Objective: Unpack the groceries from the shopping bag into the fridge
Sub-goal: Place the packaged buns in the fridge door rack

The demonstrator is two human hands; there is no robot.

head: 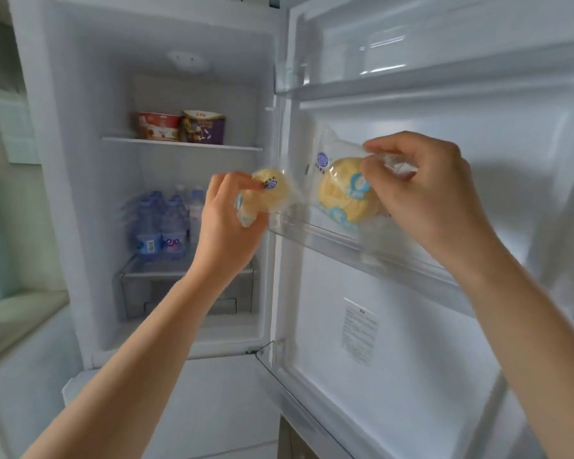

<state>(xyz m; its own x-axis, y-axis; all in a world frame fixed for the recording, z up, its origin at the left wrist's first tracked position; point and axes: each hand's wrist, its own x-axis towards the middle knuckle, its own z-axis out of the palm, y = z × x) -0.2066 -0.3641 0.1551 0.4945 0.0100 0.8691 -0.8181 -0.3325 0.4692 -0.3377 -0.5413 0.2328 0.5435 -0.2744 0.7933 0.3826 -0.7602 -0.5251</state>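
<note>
The fridge stands open in front of me, its door swung to the right. My right hand [421, 193] pinches the wrapper edge of a yellow bun in clear plastic [342, 190], which rests in the clear door shelf [338, 241]. My left hand [226, 220] grips a second wrapped yellow bun [272, 190] at the left end of that shelf, beside the door hinge. The shopping bag is out of view.
Inside the fridge, two instant-noodle bowls [181, 125] sit on the upper shelf and a pack of water bottles [161, 223] on the shelf below, above a crisper drawer [179, 293]. An upper door shelf [411, 81] hangs above my hands.
</note>
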